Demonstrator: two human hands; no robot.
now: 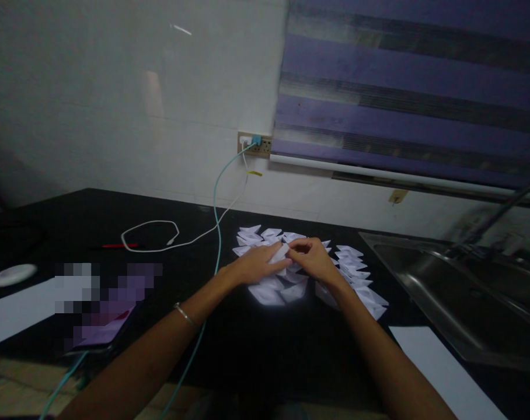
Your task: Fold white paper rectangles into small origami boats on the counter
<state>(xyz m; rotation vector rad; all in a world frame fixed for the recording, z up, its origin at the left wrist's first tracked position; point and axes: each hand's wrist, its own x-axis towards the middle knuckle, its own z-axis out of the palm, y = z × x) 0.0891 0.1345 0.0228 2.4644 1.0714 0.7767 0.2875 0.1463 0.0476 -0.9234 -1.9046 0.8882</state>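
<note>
A small folded white paper boat (pixel 281 253) is pinched between my two hands over the dark counter. My left hand (pixel 257 267) is closed on its left side, thumb pointing right. From the other side, my right hand (pixel 312 255) grips it with bent fingers. Rows of white folded paper boats lie beneath and around both hands, some of them hidden by my hands. One boat (pixel 267 293) sits just below my left hand, and a column of boats (pixel 355 273) runs to the right of my right wrist.
A steel sink (pixel 405 280) with a faucet is set in the counter (pixel 230 373) at right. White paper sheets (pixel 444 367) lie beside it and at far left, near a phone (pixel 105 329). A teal cable (pixel 216 204) and a white cable (pixel 190 240) cross from the wall socket (pixel 260 146).
</note>
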